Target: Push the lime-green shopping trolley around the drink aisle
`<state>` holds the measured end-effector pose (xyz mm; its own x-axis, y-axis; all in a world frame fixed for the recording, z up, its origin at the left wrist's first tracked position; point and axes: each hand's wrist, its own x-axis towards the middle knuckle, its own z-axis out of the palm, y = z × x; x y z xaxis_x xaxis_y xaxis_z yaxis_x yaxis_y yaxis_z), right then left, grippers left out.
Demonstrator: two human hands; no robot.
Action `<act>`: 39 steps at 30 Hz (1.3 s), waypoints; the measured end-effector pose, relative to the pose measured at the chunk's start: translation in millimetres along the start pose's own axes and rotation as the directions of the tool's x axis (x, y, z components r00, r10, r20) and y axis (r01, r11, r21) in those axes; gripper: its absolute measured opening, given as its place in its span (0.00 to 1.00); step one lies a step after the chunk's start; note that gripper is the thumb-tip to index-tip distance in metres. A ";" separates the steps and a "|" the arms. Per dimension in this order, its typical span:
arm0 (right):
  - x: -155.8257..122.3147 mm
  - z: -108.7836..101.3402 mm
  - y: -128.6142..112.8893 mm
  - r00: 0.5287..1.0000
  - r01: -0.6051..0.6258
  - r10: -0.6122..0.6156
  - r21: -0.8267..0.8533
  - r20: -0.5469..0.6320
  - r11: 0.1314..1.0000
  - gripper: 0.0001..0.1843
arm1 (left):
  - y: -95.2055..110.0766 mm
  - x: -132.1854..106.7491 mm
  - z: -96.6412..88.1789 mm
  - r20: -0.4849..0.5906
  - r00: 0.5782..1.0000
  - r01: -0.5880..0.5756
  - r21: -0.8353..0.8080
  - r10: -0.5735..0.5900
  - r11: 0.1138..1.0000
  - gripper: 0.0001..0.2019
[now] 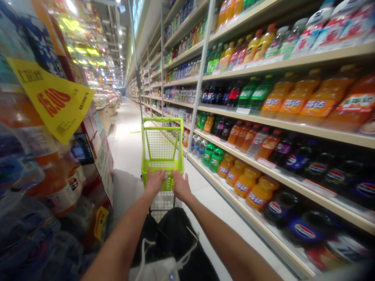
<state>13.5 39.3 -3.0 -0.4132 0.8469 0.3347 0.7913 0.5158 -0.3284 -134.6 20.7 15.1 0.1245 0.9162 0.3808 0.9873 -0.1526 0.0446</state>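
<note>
The cart (162, 154) lies ahead, lengthwise along the aisle (124, 136); left hand (156, 181) and right hand (181, 185) are equally close, at its near end; whether they clasp, I cannot tell.

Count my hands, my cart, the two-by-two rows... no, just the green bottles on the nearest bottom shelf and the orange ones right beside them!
Left hand and right hand: 2
Cart: 1
Green bottles: 2
Orange bottles: 4
Total: 9
</note>
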 end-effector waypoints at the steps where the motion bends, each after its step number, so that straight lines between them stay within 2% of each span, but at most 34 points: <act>1: -0.3 -1.9 1.0 1.000 0.010 -0.010 -0.011 0.028 1.000 0.36 | -7.1 -2.0 0.2 -0.005 1.000 -0.005 0.009 0.005 1.000 0.15; 3: -1.1 -4.2 2.9 0.998 0.035 -0.035 -0.014 0.057 0.999 0.35 | -26.9 -6.8 -2.8 -0.002 1.000 -0.017 0.027 0.017 0.999 0.15; 6: -2.7 -1.6 2.9 0.999 0.036 -0.036 -0.003 0.036 0.999 0.34 | -59.7 -14.9 -13.0 -0.027 0.999 0.033 0.064 -0.032 0.997 0.16; 8: -3.4 3.1 0.4 1.000 0.030 -0.030 0.007 0.004 1.000 0.34 | -70.8 -17.7 -18.3 -0.035 0.998 0.049 0.078 -0.046 0.996 0.17; 10: -3.6 7.8 -2.9 1.000 0.012 -0.012 0.016 -0.022 1.000 0.33 | -66.6 -16.2 -18.1 -0.035 0.999 0.023 0.067 -0.021 0.997 0.18; 14: -4.3 10.5 -4.8 1.000 0.012 -0.012 0.011 -0.029 1.000 0.34 | -29.8 -5.1 -3.0 -0.039 0.993 -0.108 0.026 0.109 0.994 0.17; 16: -5.5 8.5 -3.3 0.999 0.026 -0.026 0.001 -0.021 1.000 0.33 | -18.1 -1.6 3.8 -0.039 0.986 -0.162 0.026 0.163 0.986 0.17; 19: -7.6 4.6 -1.5 0.999 0.043 -0.043 0.000 -0.018 0.999 0.32 | -26.2 -4.2 3.4 -0.031 0.985 -0.171 0.042 0.172 0.984 0.18; 23: -9.1 4.0 -3.2 0.999 0.035 -0.035 0.003 -0.021 0.999 0.32 | -57.1 -12.1 -13.4 -0.006 0.997 -0.079 0.074 0.080 0.994 0.18; 25: -9.2 5.5 -4.8 1.000 0.017 -0.017 -0.003 -0.026 1.000 0.31 | -64.2 -12.7 -21.4 0.025 0.999 -0.039 0.084 0.037 0.996 0.19; 29: -10.4 6.4 -6.0 1.000 0.016 -0.017 -0.043 -0.020 0.999 0.31 | -60.3 -10.0 -26.6 0.095 0.995 0.037 0.067 -0.043 0.997 0.17; 39: -11.2 1.2 10.3 0.986 0.135 -0.111 -0.204 0.123 0.970 0.36 | -43.0 -11.7 -35.1 0.114 0.989 0.086 0.080 -0.095 0.993 0.12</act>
<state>25.7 35.3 -11.2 -0.5506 0.7938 0.2584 0.8036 0.5878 -0.0932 -182.0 3.5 41.1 0.0406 0.9629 0.2669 0.9991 -0.0429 0.0027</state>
